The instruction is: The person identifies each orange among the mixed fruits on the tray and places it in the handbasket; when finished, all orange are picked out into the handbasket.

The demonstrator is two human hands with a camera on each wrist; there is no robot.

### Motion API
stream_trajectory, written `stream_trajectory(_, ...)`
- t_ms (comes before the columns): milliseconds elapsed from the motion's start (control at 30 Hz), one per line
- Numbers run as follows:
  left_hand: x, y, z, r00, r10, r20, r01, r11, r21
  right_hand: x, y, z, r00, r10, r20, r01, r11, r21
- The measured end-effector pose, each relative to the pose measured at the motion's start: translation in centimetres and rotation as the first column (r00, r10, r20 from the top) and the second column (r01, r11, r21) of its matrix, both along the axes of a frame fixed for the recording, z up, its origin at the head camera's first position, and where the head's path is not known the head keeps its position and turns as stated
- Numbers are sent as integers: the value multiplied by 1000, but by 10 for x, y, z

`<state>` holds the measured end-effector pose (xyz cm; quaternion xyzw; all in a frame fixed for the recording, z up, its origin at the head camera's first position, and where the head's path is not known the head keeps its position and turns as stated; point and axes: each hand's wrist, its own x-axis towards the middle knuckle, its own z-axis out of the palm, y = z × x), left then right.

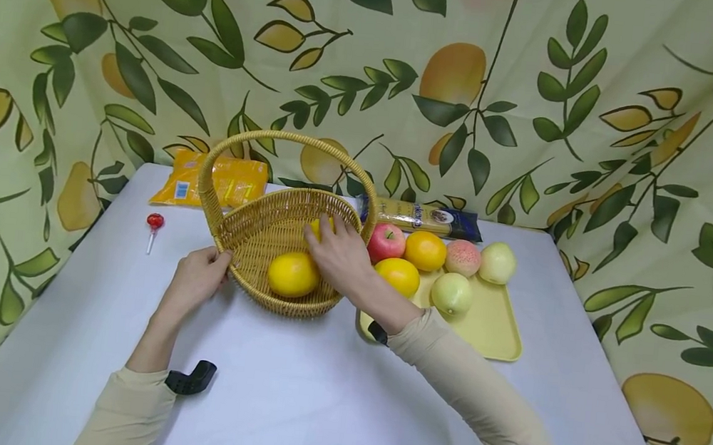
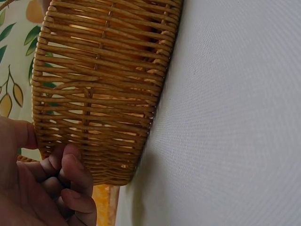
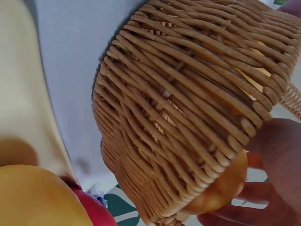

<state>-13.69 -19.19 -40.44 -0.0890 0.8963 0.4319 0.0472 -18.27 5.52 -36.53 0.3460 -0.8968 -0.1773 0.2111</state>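
Observation:
A wicker basket point(image 1: 278, 233) with a tall arched handle stands on the table. My left hand point(image 1: 196, 280) grips its left rim; in the left wrist view the thumb is at the rim and the other fingers point(image 2: 77, 176) curl against the woven side. One orange point(image 1: 294, 274) lies in the front of the basket. My right hand point(image 1: 343, 257) reaches over the right rim and holds a second orange point(image 3: 218, 188) inside, its fingers around the fruit. In the head view that hand covers most of this orange.
Right of the basket, a yellow tray point(image 1: 488, 332) bears a red apple point(image 1: 387, 243), two oranges point(image 1: 426, 251), a pink peach point(image 1: 463, 257) and pale green fruits point(image 1: 451, 293). Behind are an orange bag point(image 1: 232, 178) and a pasta pack point(image 1: 421, 218). A red lollipop point(image 1: 154, 221) lies left.

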Motion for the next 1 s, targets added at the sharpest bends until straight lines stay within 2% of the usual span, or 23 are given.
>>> stream_trajectory(133,-1,0,0,1000,0,-4,0,1000,1,-1,0,-2,999,-38,35,38,999,19)
stream_trajectory(233,-1,0,-1,1000,-1,-6,1,1000,-1,-2,-1,-3,990,-53,129,50,998,28)
stream_trajectory(333,-1,1,-1,1000,-5,-8,5,1000,-2,-2,0,-5,972,-69,225,64,997,32)
stream_trajectory(433,-2,2,-2,1000,-8,-8,8,1000,-8,-3,1,-8,961,-72,269,71,997,14)
stream_trajectory(600,0,2,0,1000,-7,2,7,1000,-13,-1,3,-7,968,-33,248,46,998,-46)
stream_trajectory(800,0,1,-2,1000,-9,-2,9,1000,-13,10,9,11,971,24,237,3,993,-117)
stream_trajectory(900,0,-1,-3,1000,-11,-7,11,1000,-18,19,20,25,975,97,198,-53,975,-217)
stream_trajectory(1000,0,-2,-2,1000,-13,-13,12,1000,-21,28,36,41,977,179,118,-131,934,-333)
